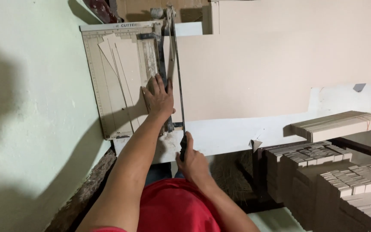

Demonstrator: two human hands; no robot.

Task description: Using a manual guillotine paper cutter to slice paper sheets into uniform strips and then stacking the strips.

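Observation:
A paper cutter (108, 81) with a beige ruled bed lies against the pale green wall. My left hand (159, 99) presses flat, fingers spread, on the cardboard strips at the bed's right edge, beside the blade. My right hand (193, 161) is closed around the black handle (183, 148) of the long blade arm (177, 73), which lies lowered along the cutting edge. A large beige cardboard sheet (271, 64) extends to the right of the blade. Cut strips (123, 68) rest on the bed at an angle.
A white board (228, 133) lies under the sheet. At right stand stacks of cut cardboard pieces (323, 172), and one bundle (338, 125) rests on the board's edge. The pale green wall (26, 107) fills the left. A dark gap opens below the table near my red shirt.

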